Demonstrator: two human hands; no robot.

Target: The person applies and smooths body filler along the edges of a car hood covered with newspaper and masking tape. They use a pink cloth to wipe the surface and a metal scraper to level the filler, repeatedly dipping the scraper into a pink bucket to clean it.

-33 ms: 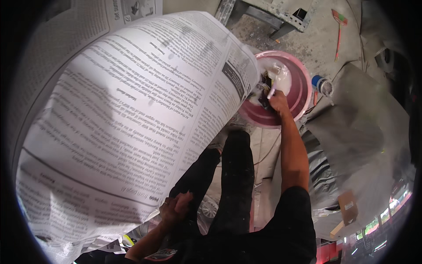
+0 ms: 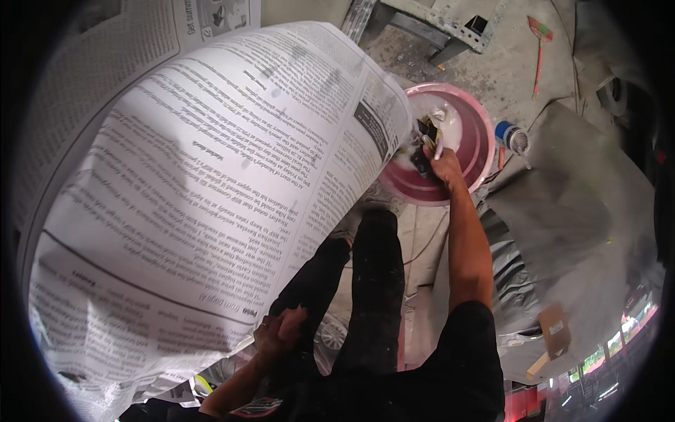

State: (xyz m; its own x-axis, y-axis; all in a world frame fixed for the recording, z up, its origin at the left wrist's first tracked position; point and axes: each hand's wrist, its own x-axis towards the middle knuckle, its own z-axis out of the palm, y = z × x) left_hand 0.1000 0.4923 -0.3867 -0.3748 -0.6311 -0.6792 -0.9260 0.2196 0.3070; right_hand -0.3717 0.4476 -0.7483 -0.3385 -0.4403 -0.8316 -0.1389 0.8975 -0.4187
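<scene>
My right hand reaches into a pink basin that holds white, sudsy liquid. Its fingers are closed around something beside a dark item with yellow on it; what exactly the fingers hold is hard to make out. Low on the left, my left hand is closed on a crumpled pinkish piece, perhaps cloth or paper, over my left leg. Above that hand spreads a large curved surface covered in newspaper, whose right edge overlaps the basin's left rim.
Right of the basin lies a blue can with a pale-coated tool at its mouth. A red long-handled tool rests on the floor farther off. A metal stand is at the top. Grey sheeting covers the right, with a brown piece on it.
My right hand has shifted slightly within the basin, and more of the dark and yellow item shows beside it. My left hand has stayed in place.
</scene>
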